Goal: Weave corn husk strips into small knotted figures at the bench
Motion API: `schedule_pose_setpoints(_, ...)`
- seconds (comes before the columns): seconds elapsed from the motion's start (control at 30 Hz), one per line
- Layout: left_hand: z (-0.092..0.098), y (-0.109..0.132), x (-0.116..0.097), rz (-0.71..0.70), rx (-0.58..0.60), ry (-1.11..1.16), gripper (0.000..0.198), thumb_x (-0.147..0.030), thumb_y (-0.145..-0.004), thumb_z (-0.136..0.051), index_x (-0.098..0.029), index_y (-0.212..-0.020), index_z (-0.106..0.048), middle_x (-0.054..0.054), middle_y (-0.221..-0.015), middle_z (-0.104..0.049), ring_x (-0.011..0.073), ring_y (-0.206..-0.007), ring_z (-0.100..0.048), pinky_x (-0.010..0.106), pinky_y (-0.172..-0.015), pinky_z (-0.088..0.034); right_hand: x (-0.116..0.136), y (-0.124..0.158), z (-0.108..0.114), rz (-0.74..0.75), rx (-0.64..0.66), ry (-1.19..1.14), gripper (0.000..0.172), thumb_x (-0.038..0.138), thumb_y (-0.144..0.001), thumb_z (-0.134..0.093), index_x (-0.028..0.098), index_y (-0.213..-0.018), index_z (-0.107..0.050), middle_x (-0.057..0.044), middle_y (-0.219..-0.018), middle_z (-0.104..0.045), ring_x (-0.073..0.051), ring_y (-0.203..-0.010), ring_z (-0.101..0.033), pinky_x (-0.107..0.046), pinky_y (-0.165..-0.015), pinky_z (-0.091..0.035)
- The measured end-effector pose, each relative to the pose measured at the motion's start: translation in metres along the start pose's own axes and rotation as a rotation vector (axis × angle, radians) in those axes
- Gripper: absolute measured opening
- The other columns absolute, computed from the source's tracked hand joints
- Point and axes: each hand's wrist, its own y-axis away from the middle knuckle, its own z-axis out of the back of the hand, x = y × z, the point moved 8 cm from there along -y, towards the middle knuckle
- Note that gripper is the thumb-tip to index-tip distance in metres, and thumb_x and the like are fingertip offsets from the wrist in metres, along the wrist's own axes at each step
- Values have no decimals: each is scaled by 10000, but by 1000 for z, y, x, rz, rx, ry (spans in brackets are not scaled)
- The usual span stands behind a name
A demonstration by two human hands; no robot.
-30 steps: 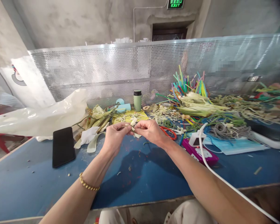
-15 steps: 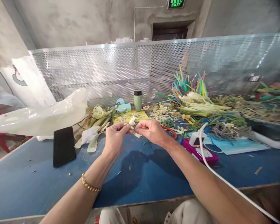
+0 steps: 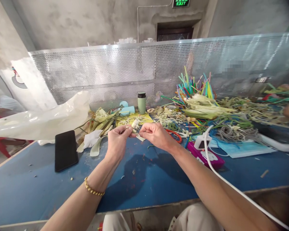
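Observation:
Above the blue table (image 3: 86,192), my left hand (image 3: 117,141) is closed in a pinch on a pale strip (image 3: 140,138) that looks like corn husk. Close beside it, my right hand (image 3: 155,134) pinches at the strip's other side, its thumb and forefinger pressed together. The fingers partly cover the strip, so its full shape is hidden. Just beyond the fingertips is a small whitish bundle with frayed ends (image 3: 135,124); whether it touches the strip I cannot tell. A yellow sheet (image 3: 146,118) with husk scraps lies behind the hands.
A black phone (image 3: 65,150) and a white plastic bag (image 3: 43,117) are at left. Behind stands a green tumbler (image 3: 142,103) before a perforated metal screen (image 3: 122,70). Corn husks (image 3: 204,107), a purple power strip (image 3: 205,156) and a white cable (image 3: 214,170) are at right.
Both hands stay nearly in place, and a little more of the pale strip shows between them. Another person's blurred hand has appeared at the far right edge.

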Motion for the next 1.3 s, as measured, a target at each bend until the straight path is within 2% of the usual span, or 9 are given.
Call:
schedule_pose_setpoints(0.27,5,-9,5,37,11,22,189,-270,-645,-782,-110,-721,-716,20,-620,-685,109,-553,-610,230,-631,-457,7,1,-4,174,-27,209,216,85,-826,-597,146,-620,-573,59,-518,-454,-61,-505,-380,-220,-527,-262)
schedule_pose_setpoints(0.4,6,-12,4,19,8,-51,197,-261,-618,-790,-108,-718,-718,13,-637,-679,113,-532,-617,232,-585,-461,18,5,-7,336,-57,404,179,145,-928,-519,161,-832,-670,-6,-691,-633,-103,-629,-526,-237,-604,-312)
schedule_pose_setpoints(0.47,3,-11,5,17,35,-87,202,-268,-627,-780,-104,-726,-719,16,-622,-673,122,-530,-625,237,-580,-467,24,9,-12,383,-53,516,215,157,-957,-475,162,-868,-670,-24,-731,-653,-117,-662,-551,-248,-605,-304)
schedule_pose_setpoints(0.63,-5,-6,8,87,97,-41,194,-231,-603,-773,-108,-730,-693,13,-618,-674,130,-552,-644,231,-584,-476,29,16,-21,441,-46,745,224,140,-939,-482,157,-775,-633,-11,-683,-614,-116,-602,-510,-279,-553,-240)
schedule_pose_setpoints(0.8,-5,-4,4,91,100,-23,147,-204,-602,-756,-118,-687,-674,7,-577,-664,119,-550,-623,223,-589,-475,37,20,-20,498,-78,767,256,146,-945,-476,159,-738,-627,0,-651,-592,-108,-577,-479,-282,-550,-234)
schedule_pose_setpoints(0.93,-8,-4,8,82,147,-97,89,-183,-620,-720,-133,-682,-679,9,-578,-674,125,-550,-619,227,-587,-472,41,18,-17,490,-74,714,272,188,-957,-488,155,-745,-656,-16,-696,-621,-110,-637,-518,-266,-575,-270)
schedule_pose_setpoints(1.07,-20,1,9,69,298,-235,86,-191,-657,-712,-138,-724,-706,31,-587,-693,164,-592,-657,254,-621,-487,31,8,-4,407,-97,572,227,196,-923,-547,168,-771,-712,-29,-736,-644,-117,-679,-537,-254,-609,-314)
schedule_pose_setpoints(1.2,-30,12,3,144,407,-165,117,-212,-641,-768,-137,-705,-707,47,-651,-706,165,-584,-661,277,-629,-499,7,-5,10,194,-55,130,136,234,-840,-656,155,-766,-738,5,-622,-599,-90,-567,-475,-234,-545,-323)
schedule_pose_setpoints(1.3,-35,18,-3,177,473,-67,147,-233,-661,-786,-140,-723,-692,48,-631,-701,169,-598,-669,286,-651,-501,-13,-8,7,-13,38,-207,196,318,-789,-697,126,-764,-727,8,-591,-580,-80,-517,-428,-225,-482,-302)
